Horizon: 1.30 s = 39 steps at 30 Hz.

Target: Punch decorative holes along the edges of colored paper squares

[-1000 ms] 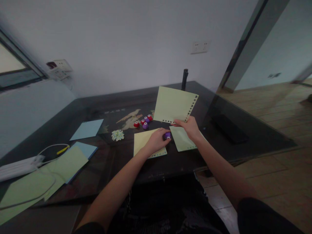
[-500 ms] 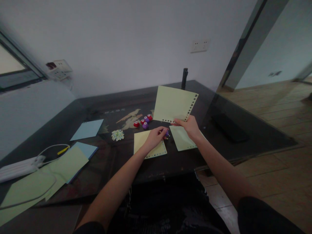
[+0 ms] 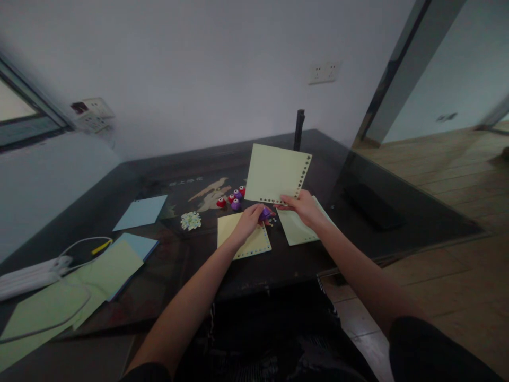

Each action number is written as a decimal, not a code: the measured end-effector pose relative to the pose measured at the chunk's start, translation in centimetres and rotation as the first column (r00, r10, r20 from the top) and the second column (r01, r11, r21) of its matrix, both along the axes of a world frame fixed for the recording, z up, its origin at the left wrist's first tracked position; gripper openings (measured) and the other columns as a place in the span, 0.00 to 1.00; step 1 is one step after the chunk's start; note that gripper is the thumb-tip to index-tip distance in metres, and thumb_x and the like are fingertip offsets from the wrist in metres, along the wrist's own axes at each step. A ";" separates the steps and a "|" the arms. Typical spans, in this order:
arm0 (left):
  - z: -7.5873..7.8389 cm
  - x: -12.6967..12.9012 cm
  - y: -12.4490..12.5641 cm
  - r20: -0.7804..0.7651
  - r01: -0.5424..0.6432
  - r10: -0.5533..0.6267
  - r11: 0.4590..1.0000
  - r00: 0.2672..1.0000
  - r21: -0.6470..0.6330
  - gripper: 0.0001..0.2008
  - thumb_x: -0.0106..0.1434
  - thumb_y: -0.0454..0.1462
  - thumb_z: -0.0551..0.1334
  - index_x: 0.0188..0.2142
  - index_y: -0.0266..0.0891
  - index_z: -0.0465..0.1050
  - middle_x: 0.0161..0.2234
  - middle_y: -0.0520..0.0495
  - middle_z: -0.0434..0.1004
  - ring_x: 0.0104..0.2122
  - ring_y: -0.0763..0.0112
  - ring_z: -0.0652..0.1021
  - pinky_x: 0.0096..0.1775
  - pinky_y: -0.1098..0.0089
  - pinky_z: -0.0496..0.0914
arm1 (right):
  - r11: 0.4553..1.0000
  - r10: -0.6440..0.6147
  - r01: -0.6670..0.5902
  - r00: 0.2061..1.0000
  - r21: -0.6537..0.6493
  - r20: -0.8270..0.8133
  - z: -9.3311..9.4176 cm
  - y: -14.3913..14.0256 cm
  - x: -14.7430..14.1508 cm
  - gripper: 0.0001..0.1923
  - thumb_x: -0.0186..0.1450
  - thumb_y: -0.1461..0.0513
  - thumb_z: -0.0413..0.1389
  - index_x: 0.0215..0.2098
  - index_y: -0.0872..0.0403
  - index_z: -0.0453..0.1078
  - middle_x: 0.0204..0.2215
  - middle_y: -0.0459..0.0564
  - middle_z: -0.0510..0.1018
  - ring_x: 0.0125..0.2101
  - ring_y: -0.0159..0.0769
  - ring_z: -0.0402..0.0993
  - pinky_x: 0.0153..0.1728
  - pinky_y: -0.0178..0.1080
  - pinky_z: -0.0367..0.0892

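Note:
My right hand (image 3: 307,210) pinches the lower edge of a pale yellow sheet of paper (image 3: 276,172) and holds it tilted above the table. Small shaped holes run along its right and bottom edges. Closed on a small purple craft punch (image 3: 265,214), my left hand (image 3: 247,222) is just below the sheet's bottom edge. Beneath that hand lies a yellow sheet (image 3: 254,245) with holes along two edges. Another pale green punched sheet (image 3: 292,229) rests under my right hand. Tiny paper bits (image 3: 272,220) lie by the purple punch.
Several red and purple punches (image 3: 236,204) stand behind my left hand. Left of them is a pile of small paper cutouts (image 3: 191,220). Blue sheets (image 3: 141,212), green sheets (image 3: 99,270) and a white power strip (image 3: 35,277) with its cable lie farther left. A dark flat object (image 3: 374,207) is at right.
The held sheet has come slightly left and down, nearer my left hand. The purple punch has turned in my left hand and shows more.

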State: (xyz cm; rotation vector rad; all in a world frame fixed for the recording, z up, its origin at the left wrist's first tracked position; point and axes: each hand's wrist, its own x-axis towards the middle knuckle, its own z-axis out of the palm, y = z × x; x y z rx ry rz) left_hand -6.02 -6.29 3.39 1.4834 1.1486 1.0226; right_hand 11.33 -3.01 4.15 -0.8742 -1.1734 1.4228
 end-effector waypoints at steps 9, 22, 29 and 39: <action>-0.5 0.1 0.2 0.010 -0.072 0.072 0.996 0.997 -0.051 0.14 0.65 0.40 0.49 0.32 0.36 0.70 0.31 0.45 0.79 0.22 0.73 0.74 0.24 0.73 0.64 | 0.991 0.080 -0.091 0.990 -0.095 -0.114 -0.4 -0.4 -1.3 0.11 0.57 0.59 0.59 0.38 0.54 0.70 0.34 0.50 0.80 0.30 0.35 0.77 0.36 0.42 0.74; -0.7 0.3 0.5 0.044 -0.106 0.111 0.990 0.993 -0.098 0.15 0.65 0.41 0.50 0.38 0.34 0.72 0.34 0.42 0.79 0.23 0.72 0.76 0.26 0.72 0.69 | 0.992 0.087 -0.094 0.993 -0.087 -0.083 -0.6 -0.5 -1.5 0.12 0.56 0.58 0.59 0.37 0.55 0.70 0.32 0.50 0.80 0.26 0.32 0.74 0.32 0.39 0.73; -0.7 0.1 0.5 0.021 -0.118 0.120 0.991 0.993 -0.063 0.15 0.65 0.41 0.50 0.37 0.35 0.71 0.32 0.45 0.78 0.24 0.72 0.76 0.26 0.73 0.68 | 0.993 0.078 -0.083 0.996 -0.088 -0.051 -0.5 -0.6 -1.4 0.11 0.57 0.58 0.59 0.37 0.55 0.70 0.31 0.50 0.80 0.25 0.32 0.75 0.32 0.39 0.74; -0.6 -1.3 1.2 -0.025 -0.133 0.137 0.983 0.990 0.124 0.16 0.63 0.46 0.53 0.33 0.36 0.71 0.27 0.48 0.75 0.21 0.77 0.67 0.23 0.75 0.61 | 0.993 -0.119 0.117 0.987 -0.029 -0.111 -0.2 0.6 -0.1 0.11 0.55 0.58 0.62 0.32 0.56 0.71 0.28 0.50 0.79 0.24 0.34 0.75 0.29 0.39 0.75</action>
